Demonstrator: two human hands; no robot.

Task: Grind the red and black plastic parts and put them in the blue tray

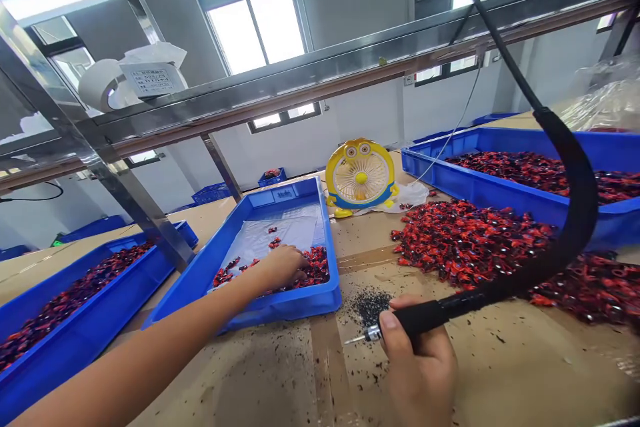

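My right hand (417, 347) is wrapped round a black rotary tool (420, 317) whose thin metal tip points left, just above the cardboard-covered table (260, 380). A thick black cable sleeve runs from the tool up to the right. My left hand (286, 268) reaches into the middle blue tray (300, 303), over small red and black parts (317, 265) at its near right end. Its fingertips are among those parts and partly hidden, so any part held there cannot be made out. Black shavings (371, 305) lie beside the tool tip.
A large heap of red and black parts (470, 240) lies right of the tray. Blue trays of parts stand at the left (65, 333) and back right (480, 195). A yellow fan (361, 177) stands behind. A metal shelf frame (280, 83) crosses above.
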